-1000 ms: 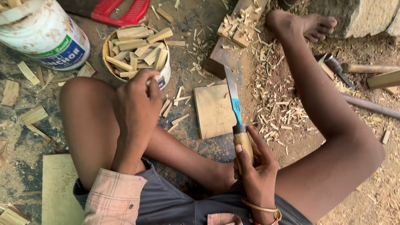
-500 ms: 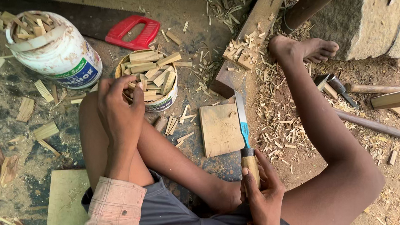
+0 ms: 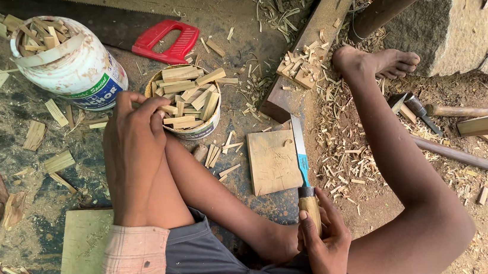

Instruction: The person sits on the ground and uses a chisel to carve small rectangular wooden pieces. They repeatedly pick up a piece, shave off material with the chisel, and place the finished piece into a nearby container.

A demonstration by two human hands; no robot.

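My right hand (image 3: 324, 239) grips the wooden handle of a knife (image 3: 300, 155), its blade pointing away over a square wooden board (image 3: 273, 161) on the ground. My left hand (image 3: 132, 139) reaches out to the near rim of a small round tub (image 3: 198, 129) full of short flat wood pieces, fingers bent at the tub's left edge. Whether those fingers pinch a piece I cannot tell. I sit on the ground with both legs bare, the right foot (image 3: 377, 61) stretched out ahead.
A white bucket (image 3: 73, 67) of wood strips stands at the far left, beside a saw with a red handle (image 3: 164, 41). A plank (image 3: 310, 47), stone block (image 3: 466, 32), hammer (image 3: 417, 108) and rods lie to the right. Shavings and offcuts litter the ground; a flat board (image 3: 82, 254) lies near left.
My left hand has moved forward from above my knee to the rim of the small tub. The right hand with the knife has stayed in place.
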